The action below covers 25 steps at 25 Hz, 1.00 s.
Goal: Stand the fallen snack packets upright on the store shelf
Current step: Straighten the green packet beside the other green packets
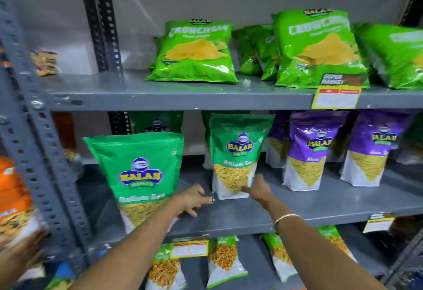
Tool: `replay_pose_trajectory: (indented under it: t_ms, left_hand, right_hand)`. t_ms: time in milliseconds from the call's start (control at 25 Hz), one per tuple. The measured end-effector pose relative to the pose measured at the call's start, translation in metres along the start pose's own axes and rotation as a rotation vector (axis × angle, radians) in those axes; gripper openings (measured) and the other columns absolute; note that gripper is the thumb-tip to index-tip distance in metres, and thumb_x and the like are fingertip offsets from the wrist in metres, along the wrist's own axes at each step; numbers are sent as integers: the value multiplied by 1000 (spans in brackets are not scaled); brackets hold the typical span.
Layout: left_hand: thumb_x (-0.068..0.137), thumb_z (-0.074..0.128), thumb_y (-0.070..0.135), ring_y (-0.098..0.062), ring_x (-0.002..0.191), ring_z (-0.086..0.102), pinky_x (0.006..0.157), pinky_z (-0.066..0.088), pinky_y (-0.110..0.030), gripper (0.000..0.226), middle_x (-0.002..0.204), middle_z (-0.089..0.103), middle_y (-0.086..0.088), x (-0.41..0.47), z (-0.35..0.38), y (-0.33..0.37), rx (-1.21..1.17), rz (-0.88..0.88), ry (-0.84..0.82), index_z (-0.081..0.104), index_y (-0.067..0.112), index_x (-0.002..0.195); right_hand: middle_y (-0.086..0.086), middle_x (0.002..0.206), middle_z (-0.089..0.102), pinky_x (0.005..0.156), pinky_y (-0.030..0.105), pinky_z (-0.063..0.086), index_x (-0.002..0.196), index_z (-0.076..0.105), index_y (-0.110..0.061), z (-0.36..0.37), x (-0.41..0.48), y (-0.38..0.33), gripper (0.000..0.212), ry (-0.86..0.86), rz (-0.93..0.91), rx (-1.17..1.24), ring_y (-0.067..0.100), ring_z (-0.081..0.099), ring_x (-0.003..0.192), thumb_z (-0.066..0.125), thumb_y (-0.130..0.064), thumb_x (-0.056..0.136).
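Body, head view only. Two bare forearms in frame, no sleeves visible up to the lower picture edge. Left hand [191,199]: no ring or watch seen; one fingernail at the fingers' tip carries dark polish with a small pale spot. Right hand [257,190]: nails not readable. Right wrist wears a thin, gold-coloured bangle [286,217], a single narrow band, plain, with a bright glint along its upper edge. No gloves on either hand. No other jewellery or markings can be made out.
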<state>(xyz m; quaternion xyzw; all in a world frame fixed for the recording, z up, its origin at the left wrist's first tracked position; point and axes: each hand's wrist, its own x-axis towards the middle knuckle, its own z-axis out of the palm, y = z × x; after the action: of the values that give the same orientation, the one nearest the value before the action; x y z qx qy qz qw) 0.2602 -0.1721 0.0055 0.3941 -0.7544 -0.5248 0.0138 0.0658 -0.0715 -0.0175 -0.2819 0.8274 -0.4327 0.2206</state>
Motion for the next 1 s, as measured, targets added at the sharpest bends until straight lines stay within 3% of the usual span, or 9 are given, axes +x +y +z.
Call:
replay_pose_trajectory:
  t_ms: [80, 160, 280, 400, 560, 680, 800, 880, 1000]
  left_hand:
    - [74, 73, 25, -22, 103, 49, 73, 45, -32, 60, 109, 43, -4, 34, 19, 13, -125, 56, 190, 41, 10, 122]
    - [63, 79, 26, -21, 112, 47, 87, 40, -33, 62, 114, 42, -3, 62, 31, 20, -195, 80, 324, 47, 12, 113]
    - [70, 76, 10, -25, 116, 52, 96, 43, -36, 46, 123, 55, -12, 83, 44, 21, -307, 47, 428, 50, 6, 109]
    - [73, 73, 8, -17, 98, 53, 70, 44, -21, 29, 110, 61, -10, 79, 55, 28, -311, 48, 493, 48, 20, 81]
    - [72, 75, 16, -21, 98, 57, 77, 46, -30, 24, 110, 63, -8, 54, 61, 30, -174, 8, 515, 53, 17, 83]
    - [72, 75, 23, -28, 110, 58, 79, 43, -30, 46, 119, 63, -13, 31, 66, 29, -47, -40, 485, 58, 3, 110]
    - [71, 75, 28, -29, 110, 57, 78, 42, -30, 49, 118, 63, -14, 9, 73, 27, 24, -34, 484, 58, 2, 109]
    - [71, 76, 27, -26, 103, 59, 86, 46, -34, 46, 118, 64, -15, 1, 76, 24, -46, -12, 457, 60, 3, 107]
    - [74, 74, 27, -28, 103, 59, 80, 43, -31, 42, 114, 64, -16, -9, 81, 23, -42, -2, 463, 59, 3, 104]
  right_hand:
    - [19, 138, 41, 101, 39, 40, 135, 29, 2, -20, 29, 8, 86, 15, -20, 80, 33, 41, 128, 80, -16, 69]
    - [19, 147, 32, 110, 40, 35, 142, 19, 1, -29, 54, 13, 99, -76, -42, 142, 32, 35, 135, 82, -14, 66]
    - [19, 140, 44, 103, 39, 42, 136, 29, 4, -28, 76, 20, 84, -309, -53, 260, 32, 46, 129, 78, 0, 68]
    - [17, 125, 60, 99, 49, 50, 119, 48, 3, -22, 79, 26, 66, -463, -101, 346, 28, 62, 108, 81, 3, 61]
    - [14, 124, 58, 85, 36, 52, 122, 44, 6, -29, 51, 27, 65, -357, -139, 361, 26, 57, 109, 77, 6, 66]
    - [19, 129, 57, 95, 41, 49, 123, 45, 3, -35, 29, 33, 66, -325, -147, 301, 31, 56, 116, 78, 2, 66]
    - [14, 130, 57, 98, 37, 46, 127, 45, -1, -38, 12, 38, 75, -302, -153, 240, 29, 55, 120, 83, -8, 62]
    - [14, 131, 56, 104, 44, 45, 129, 42, -4, -41, 1, 39, 83, -291, -138, 215, 31, 53, 122, 85, -15, 59]
    - [16, 131, 57, 100, 50, 48, 128, 41, -6, -41, -10, 41, 86, -255, -137, 198, 34, 54, 121, 87, -19, 57]
